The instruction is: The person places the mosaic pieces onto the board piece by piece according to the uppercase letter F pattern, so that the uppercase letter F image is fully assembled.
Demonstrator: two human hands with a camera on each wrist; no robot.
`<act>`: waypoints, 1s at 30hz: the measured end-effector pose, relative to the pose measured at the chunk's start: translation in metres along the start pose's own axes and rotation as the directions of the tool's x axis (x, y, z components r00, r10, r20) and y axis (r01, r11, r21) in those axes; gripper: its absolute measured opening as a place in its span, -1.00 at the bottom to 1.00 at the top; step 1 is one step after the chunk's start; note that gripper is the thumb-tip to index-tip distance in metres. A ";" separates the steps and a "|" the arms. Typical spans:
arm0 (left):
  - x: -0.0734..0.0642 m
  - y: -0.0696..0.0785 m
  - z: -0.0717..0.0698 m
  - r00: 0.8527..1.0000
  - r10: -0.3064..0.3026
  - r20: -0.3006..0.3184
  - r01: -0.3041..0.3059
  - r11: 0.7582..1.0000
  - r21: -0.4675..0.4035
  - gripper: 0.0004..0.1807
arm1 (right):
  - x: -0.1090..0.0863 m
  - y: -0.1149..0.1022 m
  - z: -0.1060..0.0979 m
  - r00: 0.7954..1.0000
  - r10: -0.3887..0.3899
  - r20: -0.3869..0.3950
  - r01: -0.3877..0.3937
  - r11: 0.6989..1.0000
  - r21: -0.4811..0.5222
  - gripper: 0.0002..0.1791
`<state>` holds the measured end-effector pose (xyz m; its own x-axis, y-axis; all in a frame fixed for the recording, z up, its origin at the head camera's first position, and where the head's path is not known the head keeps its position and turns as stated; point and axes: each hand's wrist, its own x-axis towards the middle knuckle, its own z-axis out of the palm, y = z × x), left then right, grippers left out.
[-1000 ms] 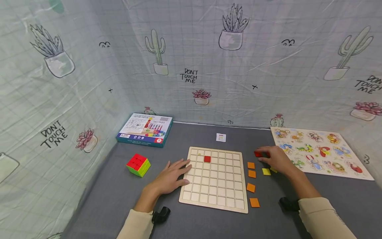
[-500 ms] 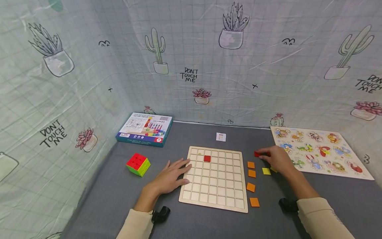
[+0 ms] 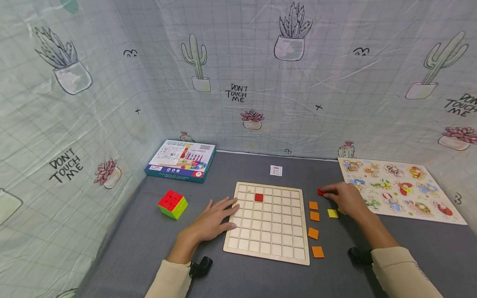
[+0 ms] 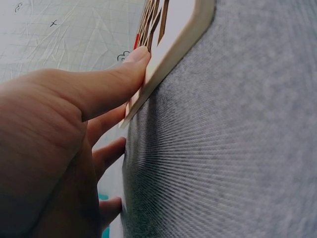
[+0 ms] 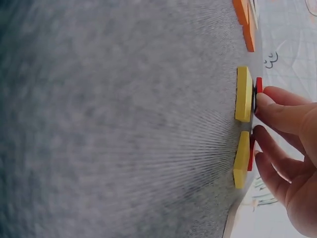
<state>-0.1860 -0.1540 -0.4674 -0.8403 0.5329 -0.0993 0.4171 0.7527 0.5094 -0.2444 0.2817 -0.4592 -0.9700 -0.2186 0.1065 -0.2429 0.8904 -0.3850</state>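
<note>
My left hand [image 3: 212,221] lies with its fingers spread on the left edge of a wooden grid board [image 3: 266,225]. In the left wrist view, the thumb [image 4: 116,84] presses on the board's rim. One red square tile [image 3: 258,198] sits in a cell near the board's top. To the right of the board, my right hand [image 3: 346,199] pinches another red tile [image 3: 321,191] between thumb and forefinger. The right wrist view shows this tile tilted off the table, with a second red tile [image 5: 251,158] under the other fingers. Two yellow tiles [image 5: 243,94] lie just nearer.
Several orange tiles [image 3: 313,234] line the board's right side. A bug picture board [image 3: 400,188] lies at the far right. A small printed card [image 3: 276,171] is behind the grid board. To the left are a puzzle cube [image 3: 173,205] and a flat toy box [image 3: 181,161].
My right fingers have closed on the red tile, drawing back slightly so that more of it shows. The left hand has stayed on the board's edge.
</note>
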 end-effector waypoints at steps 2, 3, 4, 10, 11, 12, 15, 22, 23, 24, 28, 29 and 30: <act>0.000 0.000 0.000 1.000 -0.001 0.002 0.001 1.000 0.001 -0.31 | 0.000 0.000 -0.001 1.000 -0.003 -0.002 0.003 1.000 0.009 -0.77; 0.000 0.001 0.000 1.000 -0.002 0.003 0.002 1.000 0.001 -0.31 | 0.000 -0.001 -0.002 1.000 -0.004 -0.007 0.004 1.000 0.011 -0.78; 0.000 0.001 0.000 1.000 -0.002 0.004 0.002 1.000 0.002 -0.31 | 0.000 -0.001 -0.003 1.000 -0.005 -0.012 0.005 1.000 0.016 -0.78; 0.000 0.001 0.000 1.000 0.002 0.001 -0.002 1.000 0.001 -0.31 | 0.001 -0.007 -0.010 0.998 -0.018 -0.065 0.023 0.997 0.076 -0.76; 0.000 0.001 0.000 1.000 0.002 0.001 -0.002 1.000 0.000 -0.31 | 0.001 -0.007 -0.010 0.997 -0.024 -0.074 0.030 0.996 0.086 -0.76; 0.000 0.001 0.000 1.000 0.001 0.002 -0.001 1.000 -0.001 -0.31 | 0.001 -0.008 -0.011 0.996 -0.031 -0.083 0.038 0.995 0.093 -0.76; 0.000 0.001 -0.001 1.000 -0.004 0.005 0.004 1.000 -0.001 -0.31 | 0.001 -0.011 -0.012 0.992 -0.053 -0.110 0.064 0.993 0.101 -0.76; 0.000 0.001 -0.001 1.000 -0.008 0.007 0.008 1.000 0.000 -0.30 | 0.002 -0.019 -0.013 0.993 -0.048 -0.107 0.060 0.992 0.112 -0.77; 0.000 0.001 -0.001 1.000 -0.008 0.007 0.008 1.000 0.001 -0.30 | 0.002 -0.020 -0.013 0.993 -0.051 -0.103 0.062 0.991 0.115 -0.77; 0.000 0.001 -0.001 1.000 -0.007 0.007 0.007 1.000 0.002 -0.30 | 0.002 -0.020 -0.012 0.994 -0.052 -0.097 0.064 0.991 0.118 -0.77; 0.000 0.001 -0.001 1.000 -0.006 0.009 0.006 1.000 0.002 -0.31 | 0.000 -0.020 -0.008 0.995 -0.056 -0.079 0.066 0.990 0.128 -0.79; 0.000 0.001 -0.001 1.000 -0.007 0.008 0.007 1.000 -0.001 -0.31 | 0.000 -0.020 -0.006 0.996 -0.057 -0.074 0.067 0.989 0.135 -0.80; 0.000 0.001 -0.001 1.000 -0.007 0.008 0.007 1.000 -0.003 -0.31 | 0.000 -0.021 -0.005 0.996 -0.051 -0.067 0.060 0.988 0.143 -0.80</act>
<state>-0.1861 -0.1532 -0.4658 -0.8405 0.5307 -0.1095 0.4101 0.7551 0.5115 -0.2394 0.2651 -0.4467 -0.9535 -0.2361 0.1872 -0.2996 0.8095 -0.5049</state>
